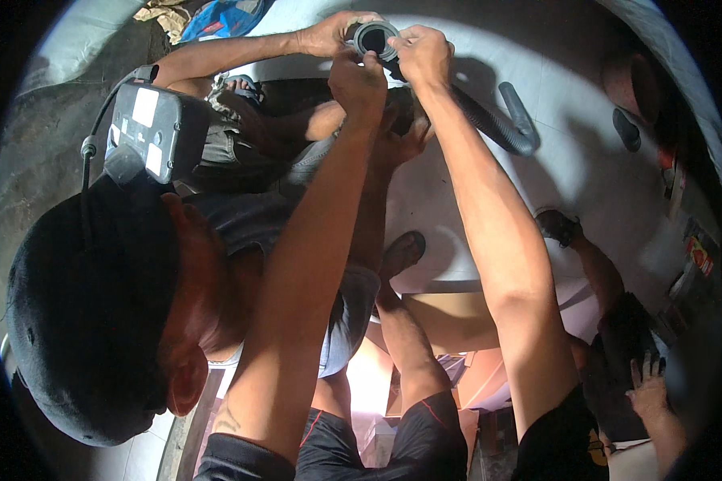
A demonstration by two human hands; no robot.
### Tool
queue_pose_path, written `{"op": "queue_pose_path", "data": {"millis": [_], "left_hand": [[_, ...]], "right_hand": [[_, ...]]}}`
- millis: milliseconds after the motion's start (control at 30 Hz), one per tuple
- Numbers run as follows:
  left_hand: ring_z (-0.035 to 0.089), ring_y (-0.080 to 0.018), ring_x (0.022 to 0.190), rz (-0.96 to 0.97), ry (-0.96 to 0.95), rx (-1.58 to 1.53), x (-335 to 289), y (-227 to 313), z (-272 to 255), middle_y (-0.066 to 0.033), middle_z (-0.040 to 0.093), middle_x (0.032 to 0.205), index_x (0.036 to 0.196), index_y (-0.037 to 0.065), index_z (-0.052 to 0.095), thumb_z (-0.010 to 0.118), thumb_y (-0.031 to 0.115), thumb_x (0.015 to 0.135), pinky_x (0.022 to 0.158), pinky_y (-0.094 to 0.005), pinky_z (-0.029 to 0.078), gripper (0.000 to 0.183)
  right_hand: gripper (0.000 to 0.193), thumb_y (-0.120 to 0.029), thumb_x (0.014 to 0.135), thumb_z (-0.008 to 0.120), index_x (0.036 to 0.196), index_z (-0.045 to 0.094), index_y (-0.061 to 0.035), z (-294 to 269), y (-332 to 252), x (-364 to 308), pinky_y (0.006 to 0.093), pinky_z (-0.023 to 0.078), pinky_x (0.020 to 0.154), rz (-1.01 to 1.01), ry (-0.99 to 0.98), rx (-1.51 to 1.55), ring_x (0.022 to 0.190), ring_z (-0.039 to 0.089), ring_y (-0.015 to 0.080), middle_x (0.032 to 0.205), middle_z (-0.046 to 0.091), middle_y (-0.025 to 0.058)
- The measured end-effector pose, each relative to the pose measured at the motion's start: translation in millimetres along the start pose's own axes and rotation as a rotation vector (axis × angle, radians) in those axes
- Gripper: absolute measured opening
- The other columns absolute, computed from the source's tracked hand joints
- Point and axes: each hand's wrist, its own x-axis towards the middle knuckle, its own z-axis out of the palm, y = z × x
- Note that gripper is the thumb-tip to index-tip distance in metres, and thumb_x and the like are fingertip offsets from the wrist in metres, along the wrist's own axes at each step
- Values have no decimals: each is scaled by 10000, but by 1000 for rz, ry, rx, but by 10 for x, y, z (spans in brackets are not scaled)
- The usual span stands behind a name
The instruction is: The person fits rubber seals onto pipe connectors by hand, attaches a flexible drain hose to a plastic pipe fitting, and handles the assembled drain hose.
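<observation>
A grey ring-shaped pipe fitting (364, 35) with a dark round opening is at the top centre. My left hand (358, 82) grips its lower rim, fingers closed. From the right, my right hand (423, 58) pinches the rim with the thumb at its edge. A co-worker's hand (331, 34) also holds the fitting from the left. The co-worker's other hand (407, 138) is just below, partly hidden by my arms. Behind my right wrist a dark grey corrugated hose (493, 120) runs to the right and bends back; whether it joins the fitting is hidden.
The co-worker, in a black cap (96, 305) carrying a boxy device (156, 128), leans in close at left. At lower right is another person's hand (650, 393). A cardboard box (449, 317) lies below my arms. A reddish round container (630, 84) stands at upper right.
</observation>
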Motion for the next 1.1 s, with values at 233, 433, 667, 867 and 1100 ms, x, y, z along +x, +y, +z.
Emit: {"op": "queue_pose_path", "data": {"millis": [233, 433, 667, 867, 1100], "left_hand": [[677, -378, 790, -184, 62, -149, -26, -37, 164, -227, 675, 813, 850, -61, 648, 626, 266, 885, 752, -437, 507, 329], [672, -356, 841, -291, 202, -167, 30, 25, 284, -224, 680, 865, 898, -63, 645, 570, 286, 911, 785, -428, 503, 357], [675, -354, 870, -343, 198, -236, 4, 128, 305, -224, 688, 907, 979, -52, 654, 578, 289, 898, 804, -417, 508, 358], [675, -372, 874, -51, 248, -113, 101, -65, 228, -221, 693, 876, 998, -43, 662, 592, 287, 884, 803, -420, 510, 356], [662, -413, 847, 6, 54, 277, 32, 121, 16, -232, 685, 876, 972, -15, 697, 581, 331, 883, 800, -500, 490, 375]], "right_hand": [[170, -175, 760, 760, 805, 684, -30, 35, -46, -35, 447, 492, 812, -43, 53, -26, 801, 657, 392, 798, 682, 204], [187, -192, 777, 735, 801, 639, -33, 26, -82, -82, 462, 486, 803, -42, 13, -95, 866, 645, 400, 847, 678, 201], [187, -201, 792, 719, 871, 645, -49, 58, 65, -3, 445, 494, 795, -19, -51, -61, 888, 642, 394, 869, 675, 193], [251, -267, 818, 726, 951, 689, -58, 5, 40, 98, 432, 508, 776, -189, -72, 41, 855, 662, 366, 862, 688, 185], [189, -233, 815, 721, 886, 704, -58, -42, 74, 79, 423, 520, 745, -272, -53, -136, 792, 670, 360, 822, 693, 167]]}}
